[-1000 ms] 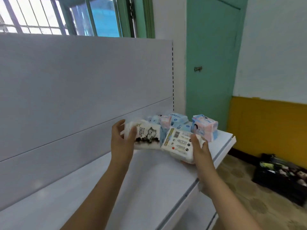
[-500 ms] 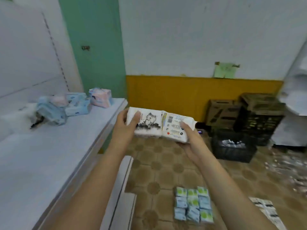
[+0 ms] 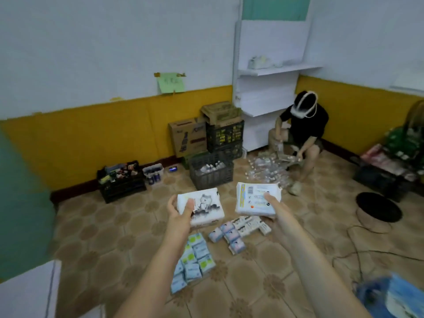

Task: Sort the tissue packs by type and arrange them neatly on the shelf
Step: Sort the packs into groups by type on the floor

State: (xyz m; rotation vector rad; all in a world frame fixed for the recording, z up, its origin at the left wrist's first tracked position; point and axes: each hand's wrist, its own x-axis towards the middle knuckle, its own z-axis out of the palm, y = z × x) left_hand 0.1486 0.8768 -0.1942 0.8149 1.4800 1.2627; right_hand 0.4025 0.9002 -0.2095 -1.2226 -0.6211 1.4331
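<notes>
holding two tissue packs apart above a tiled floor, a person reaches both bare forearms up from the bottom edge toward the centre of the frame. the left hand grips the cartoon-printed pack at its left end, thumb curled over the top face and fingers tucked beneath. the right hand grips the barcode-labelled pack from its lower right corner, thumb lying across the printed face, the other fingers hidden under it. the two packs sit side by side at centre frame, not touching. below them on the floor lie three loose groups: green-and-white small packs at lower centre, pale blue-and-pink small packs just to their right, and black-and-white small packs beyond those. a white shelf stands at upper right. beside it a second person in a dark shirt crouches over clear items on the floor. dark crates and cardboard boxes line the yellow-banded wall at centre.
</notes>
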